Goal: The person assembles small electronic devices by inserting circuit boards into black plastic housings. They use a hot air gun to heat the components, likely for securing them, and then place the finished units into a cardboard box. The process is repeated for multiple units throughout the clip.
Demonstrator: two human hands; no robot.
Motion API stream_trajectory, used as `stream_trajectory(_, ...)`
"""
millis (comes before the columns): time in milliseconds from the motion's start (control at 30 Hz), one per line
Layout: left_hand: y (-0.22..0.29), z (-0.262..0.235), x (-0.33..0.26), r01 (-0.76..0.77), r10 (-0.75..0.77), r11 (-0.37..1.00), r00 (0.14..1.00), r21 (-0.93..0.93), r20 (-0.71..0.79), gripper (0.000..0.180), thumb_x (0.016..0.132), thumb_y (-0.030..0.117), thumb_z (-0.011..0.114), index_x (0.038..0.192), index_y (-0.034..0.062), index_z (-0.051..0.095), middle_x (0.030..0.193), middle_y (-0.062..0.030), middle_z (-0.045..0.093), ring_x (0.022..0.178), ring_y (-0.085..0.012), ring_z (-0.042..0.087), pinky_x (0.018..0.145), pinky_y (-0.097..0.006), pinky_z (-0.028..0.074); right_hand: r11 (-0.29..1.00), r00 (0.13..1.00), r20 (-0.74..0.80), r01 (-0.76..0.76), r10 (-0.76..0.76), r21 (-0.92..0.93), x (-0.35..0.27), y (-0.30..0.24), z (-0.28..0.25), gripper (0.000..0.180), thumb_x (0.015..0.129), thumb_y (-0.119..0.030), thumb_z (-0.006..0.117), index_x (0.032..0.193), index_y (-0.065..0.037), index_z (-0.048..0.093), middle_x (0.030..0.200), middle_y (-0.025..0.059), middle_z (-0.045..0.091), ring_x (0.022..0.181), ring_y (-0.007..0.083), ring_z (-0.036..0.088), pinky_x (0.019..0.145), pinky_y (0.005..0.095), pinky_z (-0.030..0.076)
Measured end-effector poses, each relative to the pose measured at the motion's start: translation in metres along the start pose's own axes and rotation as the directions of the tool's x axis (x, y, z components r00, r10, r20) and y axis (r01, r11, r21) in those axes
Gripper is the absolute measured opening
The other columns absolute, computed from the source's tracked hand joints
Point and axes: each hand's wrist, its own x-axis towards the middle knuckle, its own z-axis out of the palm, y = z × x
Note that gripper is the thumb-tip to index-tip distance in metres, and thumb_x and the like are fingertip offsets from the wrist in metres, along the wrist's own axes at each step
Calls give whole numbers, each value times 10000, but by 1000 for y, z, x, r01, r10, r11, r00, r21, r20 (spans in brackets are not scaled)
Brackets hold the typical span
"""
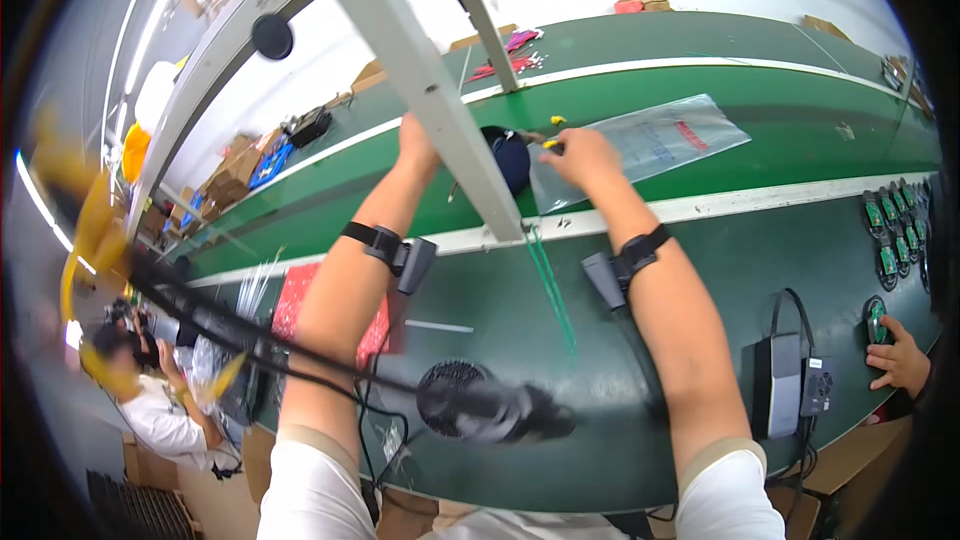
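Right hand (585,155) pinches the mouth of a clear plastic bag (650,145) on the green conveyor belt (780,130); left hand (415,140), its grip hidden by a metal post (420,80), reaches beside a dark round object (512,160). Bagging seems underway; next, likely steadying the bag's opening.

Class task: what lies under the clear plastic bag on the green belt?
Green belt shows through the clear plastic bag. The right hand covers its near end; the white post hides the bag's mouth.
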Motion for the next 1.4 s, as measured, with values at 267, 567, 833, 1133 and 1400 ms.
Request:
stream_trajectory(267,48,-117,-138,-162,-237,575,906,802,352,67,863,97,709,885,40,737,704,-66,707,609,-158,696,573,-321,558,965,1000,-27,-21,15,-261,-99,30,-35,437,889,-384,719,1111,-14,649,1134,195,668,1063,375,680,895,501,560)
stream_trajectory(567,-12,-131,-227,-533,-163,220,806,817,570,91,808,170,745,821,97,693,837,-127,685,892,-347,702,778,-478,552,900,990,-115,19,-77,-436,-176,45,-26,463,859,-383,771,1111,-14,649,1139,174,598,1131,370,593,897,513,542)
stream_trajectory(833,1,-127,-241,-589,-202,144,769,795,606,161,797,135,726,894,11,694,985,-174,698,985,-372,695,837,-476,570,897,986,-109,67,-127,-436,-195,46,-32,484,862,-389,785,1162,-29,663,1227,165,588,1138,369,580,909,478,521)
stream_trajectory(1133,-31,-81,-212,-148,-249,623,893,768,375,209,825,200,699,788,-3,732,755,-199,728,714,-326,745,673,-427,583,958,964,-30,259,-264,-122,-228,-42,-25,386,871,-243,769,1177,-26,680,1128,171,677,1110,370,634,956,447,512)
stream_trajectory(1400,33,-166,-260,4,-77,373,997,928,26,192,871,206,717,911,19,736,891,-158,758,833,-301,756,768,-429,601,910,905,126,390,-407,143,-293,-71,-58,281,859,-148,766,1091,-4,701,968,155,712,837,289,700,782,383,559)
